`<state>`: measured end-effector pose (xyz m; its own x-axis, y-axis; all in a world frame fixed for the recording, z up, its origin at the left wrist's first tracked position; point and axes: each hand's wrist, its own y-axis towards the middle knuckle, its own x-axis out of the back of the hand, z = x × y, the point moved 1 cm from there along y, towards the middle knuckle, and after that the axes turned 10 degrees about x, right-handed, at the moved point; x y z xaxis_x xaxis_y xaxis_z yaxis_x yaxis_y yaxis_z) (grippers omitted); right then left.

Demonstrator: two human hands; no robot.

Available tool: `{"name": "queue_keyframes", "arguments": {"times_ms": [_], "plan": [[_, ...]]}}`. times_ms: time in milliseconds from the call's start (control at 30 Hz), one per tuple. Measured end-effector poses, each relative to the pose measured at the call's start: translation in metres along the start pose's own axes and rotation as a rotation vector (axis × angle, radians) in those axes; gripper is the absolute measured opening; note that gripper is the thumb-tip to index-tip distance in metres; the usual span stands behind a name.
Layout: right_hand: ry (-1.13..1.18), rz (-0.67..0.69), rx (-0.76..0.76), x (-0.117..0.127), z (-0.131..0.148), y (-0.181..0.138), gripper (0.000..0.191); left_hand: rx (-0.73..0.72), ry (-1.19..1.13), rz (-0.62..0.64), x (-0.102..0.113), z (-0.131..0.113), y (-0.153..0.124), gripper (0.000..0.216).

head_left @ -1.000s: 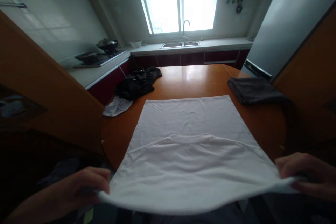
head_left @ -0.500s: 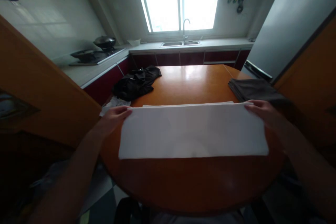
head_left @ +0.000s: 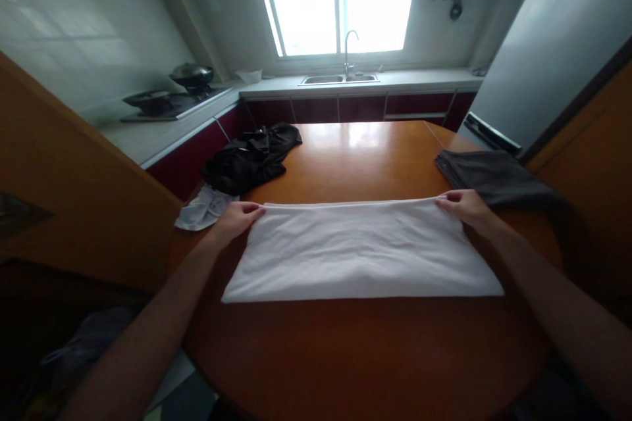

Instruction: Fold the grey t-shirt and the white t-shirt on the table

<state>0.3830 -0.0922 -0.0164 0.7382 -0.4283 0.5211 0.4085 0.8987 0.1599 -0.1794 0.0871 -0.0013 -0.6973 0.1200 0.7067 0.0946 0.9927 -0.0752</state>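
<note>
A folded white cloth (head_left: 360,253) lies across the wooden table (head_left: 365,348), its near edge flat on the top and its surface lightly wrinkled. At its far left corner my left hand (head_left: 240,218) pinches the edge between thumb and fingers. My right hand (head_left: 464,205) grips the far right corner in the same way. The far edge is drawn fairly straight between both hands. What kind of cloth item it is, I cannot tell.
Black crumpled clothing (head_left: 251,158) lies at the table's left, beside a small white cloth (head_left: 205,208). Folded dark grey cloth (head_left: 494,177) sits at the right. Beyond the table are a sink (head_left: 323,80), a stove (head_left: 172,105) and a fridge (head_left: 553,46).
Both hands have moved inward, closer to each other, still holding the far corners. The white cloth went from hanging smooth to lying slanted and wrinkled, its near edge about where it was.
</note>
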Motion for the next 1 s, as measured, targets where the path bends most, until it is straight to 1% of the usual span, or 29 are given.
{"name": "queue_keyframes", "arguments": {"times_ms": [100, 200, 267, 333, 400, 500, 633, 767, 867, 900, 933, 1000], "plan": [[-0.088, 0.017, 0.020, -0.010, -0.006, 0.003, 0.023, -0.026, 0.046, -0.019, -0.008, -0.002, 0.001, 0.046], [-0.048, 0.004, 0.000, -0.008, -0.007, 0.002, 0.026, -0.034, 0.030, -0.066, -0.004, -0.005, -0.002, 0.047], [-0.037, -0.029, 0.006, -0.004, -0.008, 0.003, 0.029, -0.025, 0.021, -0.086, 0.000, -0.009, -0.002, 0.049], [-0.085, -0.059, 0.045, -0.003, -0.011, 0.007, 0.030, -0.018, 0.041, -0.075, 0.001, -0.013, 0.002, 0.050], [-0.170, -0.060, 0.085, -0.005, -0.016, 0.011, 0.027, -0.012, 0.078, -0.044, -0.003, -0.015, 0.008, 0.048], [-0.260, -0.039, 0.124, -0.010, -0.024, 0.017, 0.024, -0.006, 0.122, 0.006, -0.011, -0.011, 0.018, 0.047], [-0.244, -0.025, 0.133, -0.012, -0.025, 0.018, 0.024, -0.019, 0.157, -0.013, -0.016, -0.003, 0.023, 0.049], [-0.193, -0.066, 0.154, -0.014, -0.025, 0.016, 0.027, -0.038, 0.155, -0.036, -0.019, 0.001, 0.023, 0.048], [-0.243, -0.071, 0.156, -0.014, -0.025, 0.015, 0.030, -0.041, 0.176, -0.024, -0.017, 0.002, 0.022, 0.044], [-0.286, -0.070, 0.149, -0.014, -0.024, 0.015, 0.031, -0.038, 0.209, -0.032, -0.016, 0.001, 0.021, 0.043], [-0.346, -0.078, 0.148, -0.013, -0.020, 0.014, 0.033, -0.039, 0.258, -0.068, -0.015, -0.001, 0.018, 0.042], [-0.496, -0.118, 0.184, -0.015, -0.005, 0.006, 0.040, -0.064, 0.382, -0.209, -0.018, -0.013, 0.006, 0.045]]}}
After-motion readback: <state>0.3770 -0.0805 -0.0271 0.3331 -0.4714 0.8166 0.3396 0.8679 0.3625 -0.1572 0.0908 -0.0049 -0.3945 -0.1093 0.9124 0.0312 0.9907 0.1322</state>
